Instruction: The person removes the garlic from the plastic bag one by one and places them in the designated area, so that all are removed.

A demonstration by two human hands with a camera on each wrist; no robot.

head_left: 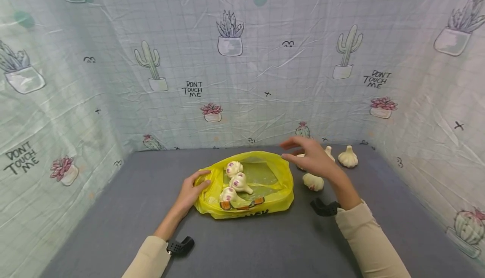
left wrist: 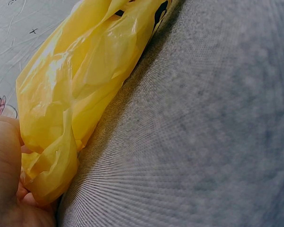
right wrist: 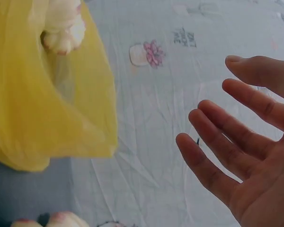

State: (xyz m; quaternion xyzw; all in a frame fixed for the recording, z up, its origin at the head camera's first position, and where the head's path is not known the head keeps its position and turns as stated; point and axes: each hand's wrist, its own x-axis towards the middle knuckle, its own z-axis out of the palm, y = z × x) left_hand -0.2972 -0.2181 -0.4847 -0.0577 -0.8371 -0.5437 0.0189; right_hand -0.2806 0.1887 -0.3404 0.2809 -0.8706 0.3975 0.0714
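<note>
A yellow plastic bag [head_left: 282,185] lies on its base with its mouth spread upward. Three garlic bulbs [head_left: 239,182] are in its left half; one lies partly behind the front rim. My left hand [head_left: 191,189] holds the bag's left edge, and the left wrist view has bunched yellow plastic [left wrist: 52,175] between thumb and fingers. Above the bag's right end, my right hand [head_left: 312,158] is raised with nothing in it. Its spread fingers [right wrist: 217,165] are apart from the bag in the right wrist view. Beneath and beside that hand lie more garlic bulbs [head_left: 313,182], some partly hidden.
A garlic bulb [head_left: 348,156] stands upright near the back right of the grey tabletop [head_left: 151,193]. Patterned curtain-like sheeting [head_left: 265,76] with drawn cacti encloses the back and both sides. Black wrist cameras [head_left: 181,246] sit on both wrists.
</note>
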